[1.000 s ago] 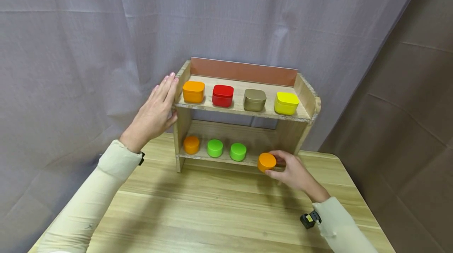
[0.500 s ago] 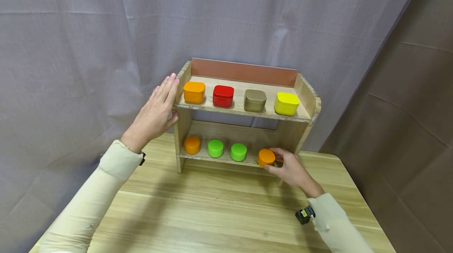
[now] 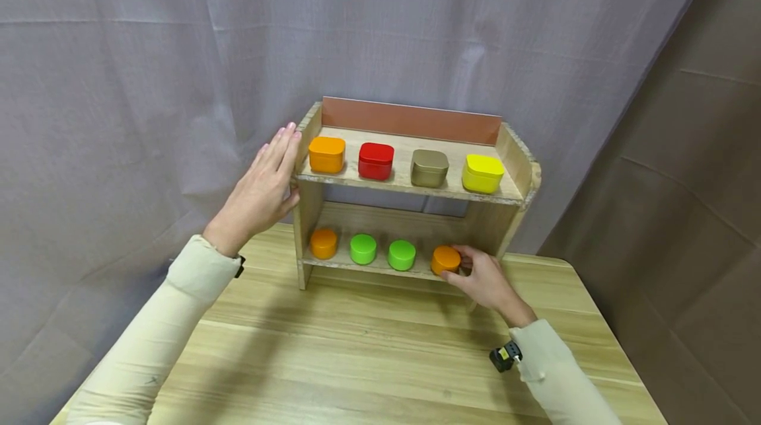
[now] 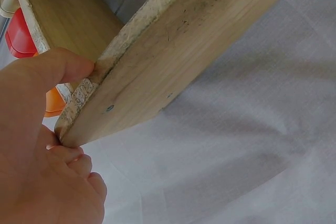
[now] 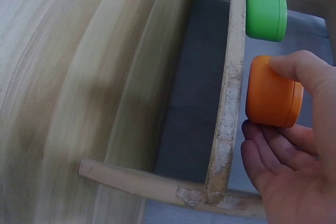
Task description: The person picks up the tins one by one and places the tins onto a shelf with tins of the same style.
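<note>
My right hand (image 3: pixel 486 278) holds an orange round lidded box (image 3: pixel 446 260) between thumb and fingers, at the right end of the lower board of a small wooden shelf (image 3: pixel 380 271). In the right wrist view, the thumb lies on one side of this orange box (image 5: pixel 268 93) and the fingers on the other; a lid seam shows. Left of it on the same board are two green round boxes (image 3: pixel 401 255) and another orange round box (image 3: pixel 324 243). My left hand (image 3: pixel 255 190) rests against the shelf's left side panel, fingers straight; its thumb (image 4: pixel 73 66) touches the panel's front edge.
Along the upper board stand square-shaped lidded boxes: orange (image 3: pixel 326 154), red (image 3: pixel 376 161), brownish (image 3: pixel 429 168) and yellow (image 3: pixel 483 174). The shelf stands on a wood-grain table (image 3: pixel 357 352). Grey curtain (image 3: pixel 380 22) hangs behind, with brown cloth (image 3: pixel 684 213) on the right.
My right hand has carried the orange round box up and slightly left, from in front of the lower board to its right end. The left hand stays in place.
</note>
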Motion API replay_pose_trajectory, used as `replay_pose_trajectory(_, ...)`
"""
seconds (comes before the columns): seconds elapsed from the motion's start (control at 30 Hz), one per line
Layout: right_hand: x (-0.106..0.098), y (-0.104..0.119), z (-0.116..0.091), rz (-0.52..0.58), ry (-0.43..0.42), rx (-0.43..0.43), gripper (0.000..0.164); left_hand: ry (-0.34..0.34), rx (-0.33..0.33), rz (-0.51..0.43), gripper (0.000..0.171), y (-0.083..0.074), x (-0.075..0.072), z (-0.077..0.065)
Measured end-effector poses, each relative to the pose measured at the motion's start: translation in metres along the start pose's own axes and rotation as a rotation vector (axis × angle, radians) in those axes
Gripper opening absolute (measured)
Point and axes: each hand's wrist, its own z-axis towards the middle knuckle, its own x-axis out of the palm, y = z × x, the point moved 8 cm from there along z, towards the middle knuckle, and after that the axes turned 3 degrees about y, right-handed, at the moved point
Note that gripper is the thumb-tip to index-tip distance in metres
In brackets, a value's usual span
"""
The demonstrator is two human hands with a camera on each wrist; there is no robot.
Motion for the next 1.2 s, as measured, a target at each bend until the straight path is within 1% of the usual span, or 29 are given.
replay_pose_trajectory(0.4,0.006,-0.001,0.000,0.020,0.016,0.007,0.060,-0.005,0.006,0.005,0.099,-0.001,-0.001,-0.001)
replay_pose_trajectory(0.6,0.005,-0.001,-0.002,0.004,0.022,0.002,0.062,0.000,0.004,0.006,0.099,-0.001,-0.001,0.000)
replay_pose_trajectory(0.73,0.001,0.002,-0.007,-0.024,0.010,-0.020,0.066,0.031,-0.002,0.002,0.098,-0.002,-0.001,0.001)
replay_pose_trajectory(0.87,-0.010,0.013,-0.017,-0.077,-0.022,-0.056,0.069,0.067,-0.031,-0.017,0.099,0.000,-0.006,0.000)
replay_pose_trajectory(0.97,-0.020,0.025,-0.028,-0.129,-0.038,-0.092,0.069,0.084,-0.055,-0.027,0.098,0.004,-0.010,-0.006)
replay_pose_trajectory(1.03,-0.027,0.033,-0.037,-0.163,-0.037,-0.103,0.070,0.090,-0.057,-0.028,0.097,0.005,-0.012,-0.013)
replay_pose_trajectory(1.13,-0.035,0.039,-0.052,-0.192,-0.024,-0.105,0.072,0.092,-0.063,-0.028,0.096,0.009,-0.013,-0.027)
replay_pose_trajectory(1.2,-0.039,0.039,-0.062,-0.224,-0.018,-0.093,0.073,0.089,-0.069,-0.025,0.095,0.012,-0.012,-0.038)
